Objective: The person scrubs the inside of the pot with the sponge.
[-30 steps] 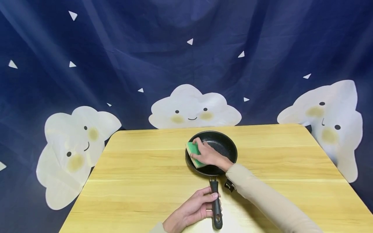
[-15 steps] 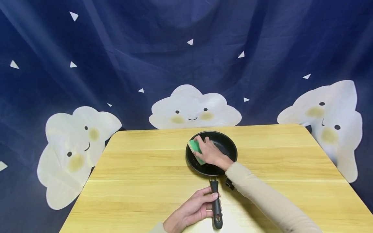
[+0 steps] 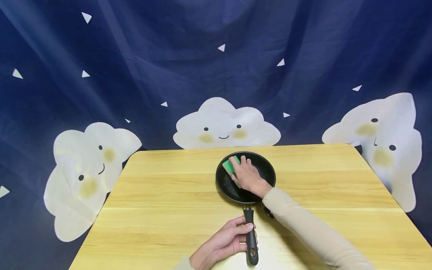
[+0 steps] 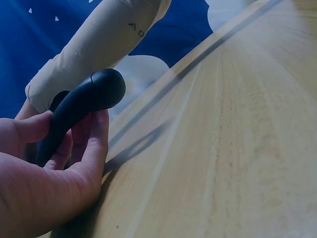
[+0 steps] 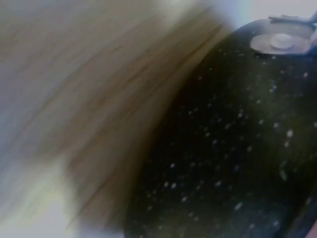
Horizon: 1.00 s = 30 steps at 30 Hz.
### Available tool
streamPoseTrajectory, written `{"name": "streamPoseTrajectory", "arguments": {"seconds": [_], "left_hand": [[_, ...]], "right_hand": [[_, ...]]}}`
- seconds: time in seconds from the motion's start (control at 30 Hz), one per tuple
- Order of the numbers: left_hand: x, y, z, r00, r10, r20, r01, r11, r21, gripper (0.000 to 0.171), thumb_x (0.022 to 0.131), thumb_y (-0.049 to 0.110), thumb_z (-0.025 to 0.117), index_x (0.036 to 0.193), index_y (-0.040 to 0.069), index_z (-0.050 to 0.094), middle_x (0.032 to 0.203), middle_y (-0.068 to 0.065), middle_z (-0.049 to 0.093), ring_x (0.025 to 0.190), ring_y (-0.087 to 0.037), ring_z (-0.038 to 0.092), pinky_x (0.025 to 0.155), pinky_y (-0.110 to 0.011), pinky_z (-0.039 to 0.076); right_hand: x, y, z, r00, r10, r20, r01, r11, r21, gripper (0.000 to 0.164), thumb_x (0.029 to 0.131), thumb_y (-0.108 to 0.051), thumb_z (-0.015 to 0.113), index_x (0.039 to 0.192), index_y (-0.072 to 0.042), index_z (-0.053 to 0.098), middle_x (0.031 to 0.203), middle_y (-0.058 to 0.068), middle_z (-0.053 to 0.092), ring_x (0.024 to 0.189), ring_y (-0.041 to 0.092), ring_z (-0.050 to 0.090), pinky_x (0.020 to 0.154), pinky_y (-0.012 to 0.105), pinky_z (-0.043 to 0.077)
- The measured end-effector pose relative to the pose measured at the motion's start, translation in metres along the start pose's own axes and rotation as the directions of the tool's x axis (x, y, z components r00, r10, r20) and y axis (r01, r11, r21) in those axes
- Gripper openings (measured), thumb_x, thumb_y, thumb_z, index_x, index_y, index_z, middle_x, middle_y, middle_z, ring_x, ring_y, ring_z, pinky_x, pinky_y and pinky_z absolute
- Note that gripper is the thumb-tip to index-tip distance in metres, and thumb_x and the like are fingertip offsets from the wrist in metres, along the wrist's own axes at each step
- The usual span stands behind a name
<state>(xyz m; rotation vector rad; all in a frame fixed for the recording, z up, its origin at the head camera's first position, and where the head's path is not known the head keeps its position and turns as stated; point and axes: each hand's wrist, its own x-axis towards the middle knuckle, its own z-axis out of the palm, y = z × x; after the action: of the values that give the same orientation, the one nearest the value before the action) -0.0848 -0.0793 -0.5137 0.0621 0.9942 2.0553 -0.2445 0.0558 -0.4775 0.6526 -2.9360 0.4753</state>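
A black frying pan [image 3: 264,170] lies toward the far side of the wooden table, its handle [image 3: 251,240] pointing at the person. My left hand [image 3: 227,240] grips that handle, thumb on top and fingers wrapped underneath; the left wrist view shows the curved handle end [image 4: 106,89] above the tabletop. Inside the pan my right hand [image 3: 248,174] holds a green-topped sponge [image 3: 229,167] against the left part of the cooking surface. The right wrist view has the pan's speckled interior [image 5: 223,148] and the riveted handle mount [image 5: 281,42], with the sponge out of sight.
The wooden table [image 3: 162,202] stretches out on both sides of the pan. Behind it hangs a dark blue curtain [image 3: 189,56] with white smiling clouds. The right sleeve [image 3: 310,228] crosses the table's right half, a small black device under its cuff.
My right hand has slid the sponge along the pan's left side, away from the person and slightly right. The left hand keeps its grip on the handle, and the pan stays in place.
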Motion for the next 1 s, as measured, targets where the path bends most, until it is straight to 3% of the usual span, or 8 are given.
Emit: {"name": "streamPoseTrajectory", "arguments": {"seconds": [0.27,0.47,0.7,1.0], "left_hand": [[0.000,0.000,0.001,1.000,0.004,-0.010,-0.004,1.000,0.004,0.032,0.103,0.018,0.062,0.130,0.004,0.052,0.099,0.000,0.061,0.087,-0.012,0.066,0.078,-0.033,0.058],[0.000,0.001,0.001,1.000,0.007,-0.013,-0.007,1.000,0.003,0.024,0.103,0.017,0.062,0.123,0.006,0.054,0.099,0.000,0.061,0.086,-0.012,0.065,0.077,-0.032,0.058],[0.000,0.002,0.002,1.000,0.000,-0.029,0.000,1.000,-0.001,0.032,0.104,0.018,0.061,0.131,0.003,0.052,0.098,-0.001,0.062,0.087,-0.013,0.067,0.078,-0.033,0.058],[0.001,0.000,0.003,0.999,0.009,-0.039,-0.009,1.000,0.006,0.026,0.104,0.018,0.062,0.125,0.005,0.054,0.095,0.000,0.062,0.086,-0.012,0.068,0.078,-0.034,0.058]], "right_hand": [[-0.004,0.008,-0.002,0.999,-0.028,-0.031,0.024,0.993,-0.120,0.048,0.093,-0.024,0.076,0.133,-0.015,0.051,0.106,0.024,0.051,0.089,0.039,0.053,0.060,0.048,0.054],[-0.006,0.012,-0.005,1.000,-0.001,0.004,0.001,0.986,-0.164,0.046,0.093,-0.025,0.076,0.130,-0.017,0.051,0.110,0.024,0.051,0.094,0.042,0.053,0.065,0.051,0.053],[-0.009,0.015,-0.014,0.997,0.021,0.069,-0.007,0.979,-0.205,0.047,0.092,-0.025,0.076,0.133,-0.018,0.052,0.114,0.027,0.051,0.096,0.045,0.053,0.070,0.055,0.052],[-0.018,0.026,-0.024,0.997,0.029,0.066,-0.013,0.971,-0.238,0.052,0.088,-0.030,0.081,0.134,-0.022,0.060,0.111,0.025,0.055,0.098,0.045,0.056,0.073,0.056,0.054]]}}
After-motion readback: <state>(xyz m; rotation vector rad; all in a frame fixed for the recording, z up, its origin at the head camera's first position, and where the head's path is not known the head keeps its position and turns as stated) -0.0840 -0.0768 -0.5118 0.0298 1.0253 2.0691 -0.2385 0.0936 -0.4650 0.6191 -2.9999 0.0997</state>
